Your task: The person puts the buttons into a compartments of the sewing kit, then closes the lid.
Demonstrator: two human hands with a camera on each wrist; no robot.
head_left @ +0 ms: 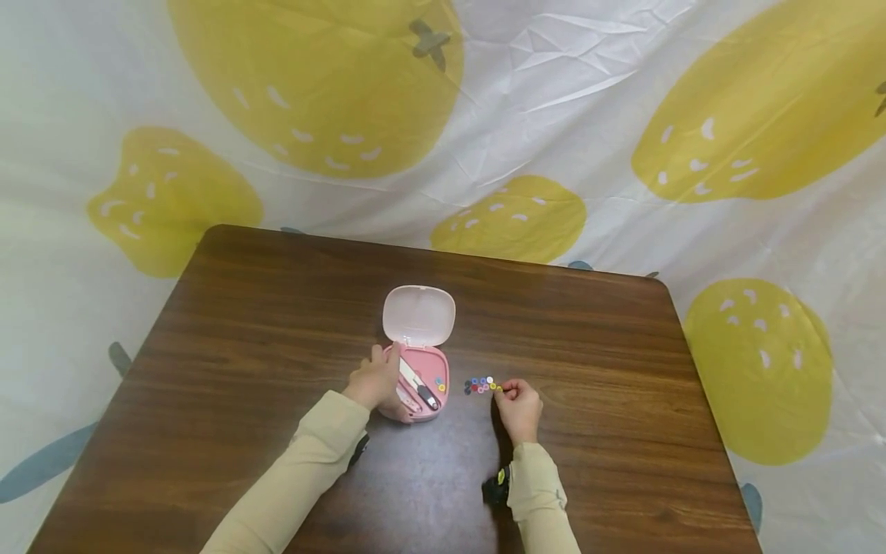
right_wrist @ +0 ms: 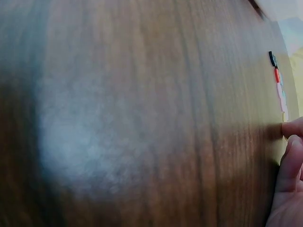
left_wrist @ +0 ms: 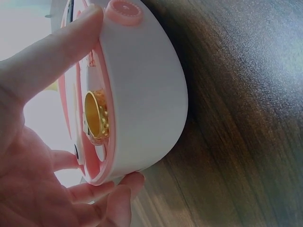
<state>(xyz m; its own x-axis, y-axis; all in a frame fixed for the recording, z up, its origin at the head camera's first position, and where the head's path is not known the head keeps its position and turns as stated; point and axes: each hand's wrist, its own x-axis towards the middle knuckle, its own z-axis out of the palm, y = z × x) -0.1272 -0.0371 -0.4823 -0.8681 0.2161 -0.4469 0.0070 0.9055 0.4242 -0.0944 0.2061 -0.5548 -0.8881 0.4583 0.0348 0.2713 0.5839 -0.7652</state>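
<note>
A pink and white sewing box stands on the table with its pale lid raised. My left hand grips its left side, thumb at the rim and fingers round the outer wall. Inside lie thread snips, two small buttons and, in the left wrist view, a gold thimble. To the right of the box, small coloured buttons lie flat in two short rows. My right hand pinches a yellow button at the right end of these rows, fingertips partly covering it.
The brown wooden table extends around the box and buttons. Behind it hangs a white cloth with large yellow fruit prints. Dark wrist cameras sit at the sleeves, close over the table.
</note>
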